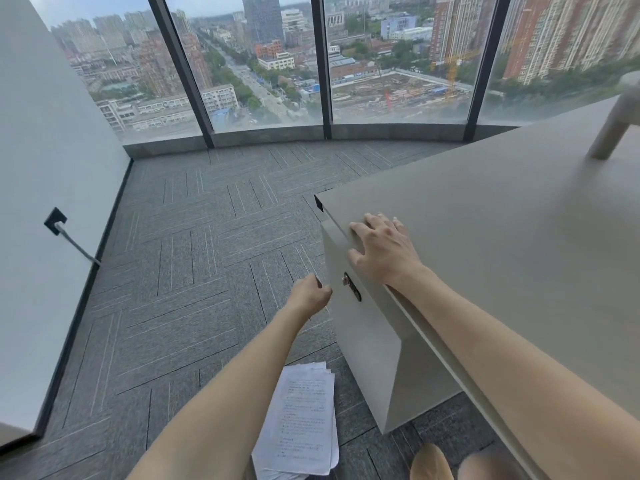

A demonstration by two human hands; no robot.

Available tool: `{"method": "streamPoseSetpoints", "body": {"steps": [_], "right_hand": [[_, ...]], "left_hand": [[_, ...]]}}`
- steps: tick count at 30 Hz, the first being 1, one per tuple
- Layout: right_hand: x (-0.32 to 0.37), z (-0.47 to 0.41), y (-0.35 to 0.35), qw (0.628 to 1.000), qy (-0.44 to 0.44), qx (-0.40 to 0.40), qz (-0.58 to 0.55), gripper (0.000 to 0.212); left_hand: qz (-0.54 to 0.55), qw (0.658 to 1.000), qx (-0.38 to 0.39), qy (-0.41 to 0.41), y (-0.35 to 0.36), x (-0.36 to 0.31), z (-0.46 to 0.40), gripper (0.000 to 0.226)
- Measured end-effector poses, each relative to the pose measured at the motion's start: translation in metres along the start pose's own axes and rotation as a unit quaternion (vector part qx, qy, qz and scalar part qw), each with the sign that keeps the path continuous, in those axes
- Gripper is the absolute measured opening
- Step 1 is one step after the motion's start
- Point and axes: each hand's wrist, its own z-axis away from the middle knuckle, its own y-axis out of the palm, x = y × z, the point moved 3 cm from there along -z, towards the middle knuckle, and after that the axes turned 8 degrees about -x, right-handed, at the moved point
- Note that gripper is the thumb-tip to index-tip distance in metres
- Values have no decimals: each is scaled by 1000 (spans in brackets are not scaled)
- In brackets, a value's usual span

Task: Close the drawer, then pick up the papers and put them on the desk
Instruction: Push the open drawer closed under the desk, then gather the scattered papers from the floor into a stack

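Currently the drawer (360,306) front looks flush or nearly flush with the worktop (502,237) edge; full closure cannot be confirmed. The right hand (384,251) is laid flat on the worktop corner, fingers (372,220) spread. The left hand (308,296) is held just beside the drawer front near the lock (351,285), fingers curled; whether anything is pinched cannot be told. The papers (301,420) lie on the floor below the drawer, loosely stacked. Risks: fingers caught if the drawer is pushed further; sheets fanned or dropped if the stack is grabbed by one edge.
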Motion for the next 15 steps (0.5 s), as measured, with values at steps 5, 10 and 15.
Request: {"method": "streamPoseSetpoints", "body": {"steps": [5, 10, 15], "right_hand": [[17, 17, -9, 999, 33, 18, -2, 46], [56, 50, -26, 997, 29, 70, -2, 55], [90, 86, -39, 996, 13, 91, -10, 48]], "left_hand": [[-67, 997, -8, 29, -32, 17, 35, 35], [-78, 996, -25, 25, -75, 31, 74, 38], [-59, 996, -58, 28, -121, 40, 125, 34]]}}
